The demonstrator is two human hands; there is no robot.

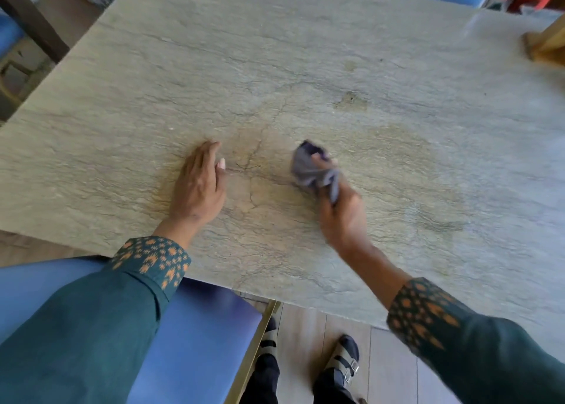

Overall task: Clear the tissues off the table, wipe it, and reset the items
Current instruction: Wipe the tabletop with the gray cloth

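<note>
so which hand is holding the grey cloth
The right hand: it grips the bunched grey cloth against the stone-look table. The left hand lies flat and empty on the tabletop.

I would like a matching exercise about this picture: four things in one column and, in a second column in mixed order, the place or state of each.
Things:
1. left hand
2. cloth
3. wooden object
4. blue chair

Places or states:
A. at the far right edge of the table
B. bunched in the right hand
C. lying flat on the table, holding nothing
D. below the near table edge

Pairs: 1-C, 2-B, 3-A, 4-D
</note>
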